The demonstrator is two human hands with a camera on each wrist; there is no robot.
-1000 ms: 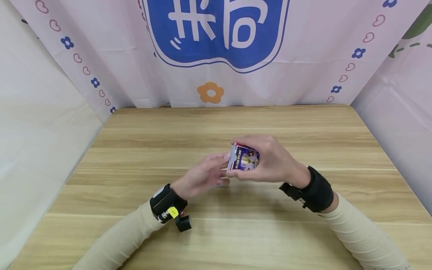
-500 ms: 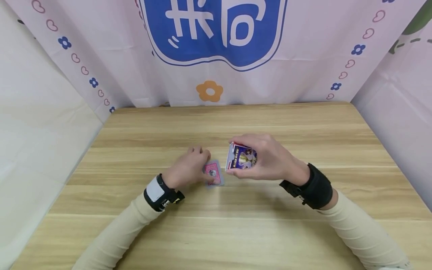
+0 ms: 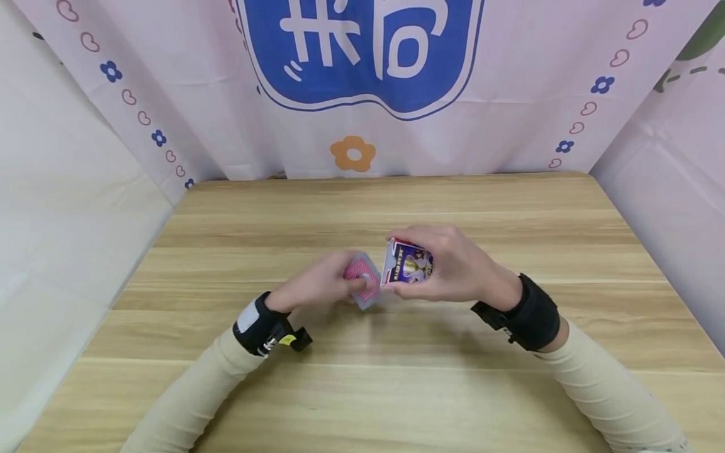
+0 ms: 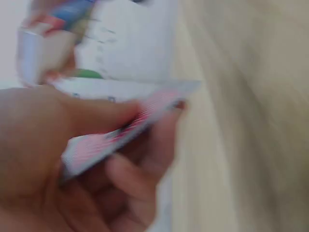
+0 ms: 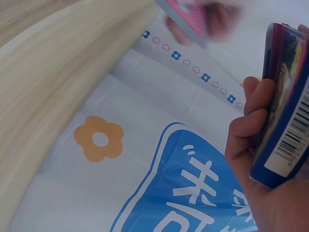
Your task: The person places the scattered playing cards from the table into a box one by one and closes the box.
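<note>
My left hand (image 3: pixel 314 281) pinches playing cards (image 3: pixel 370 291) with pink-and-white patterned backs, thumb on top and fingers beneath. In the left wrist view, the cards (image 4: pixel 159 102) are held tilted above the table; blur hides how many there are. Just to their right, my right hand (image 3: pixel 461 267) grips a card box (image 3: pixel 411 263) by its edges between thumb and fingers. Its printed face is dark blue with a gold trophy, and its pale end points at the cards. A barcode shows on the side of the box (image 5: pixel 289 106) in the right wrist view.
Both hands are over a wooden table (image 3: pixel 362 402). Behind its far edge hangs a white curtain (image 3: pixel 476 145) with a blue emblem and an orange flower. White cloth walls (image 3: pixel 68 220) stand at the sides.
My left hand moved from beside the box opening to the cards on the table, then picked them up and brought them toward the box. The right hand and box have hardly moved.
</note>
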